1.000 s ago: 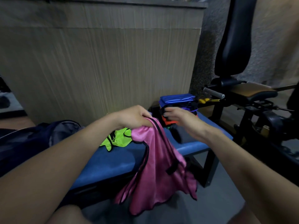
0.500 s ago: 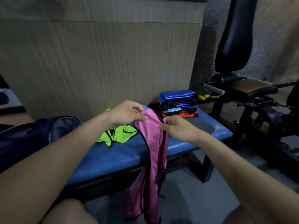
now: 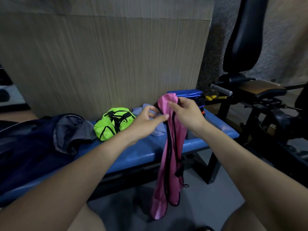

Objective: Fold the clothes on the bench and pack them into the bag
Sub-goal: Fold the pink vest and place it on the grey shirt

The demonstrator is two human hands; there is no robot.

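A pink vest with black trim [image 3: 170, 157] hangs long and narrow in front of the blue bench [image 3: 143, 152]. My right hand [image 3: 186, 114] grips its top edge. My left hand [image 3: 148, 119] is just left of it, fingertips touching the pink cloth. A neon green vest [image 3: 113, 124] lies crumpled on the bench, with a pale blue garment [image 3: 158, 130] behind my hands. A stack of folded clothes, blue on top [image 3: 188, 94], stands at the bench's far right end. The dark bag [image 3: 41, 140] lies open on the bench's left end.
A wood-panelled wall stands right behind the bench. To the right is a black gym machine with a tan seat [image 3: 263, 89] and a tall back pad [image 3: 245, 35]. Grey floor lies below the bench.
The pink vest has been raised and gathered into a narrow hanging strip. My right hand moved up to its top edge. My left hand loosened its grip and now only touches the cloth.
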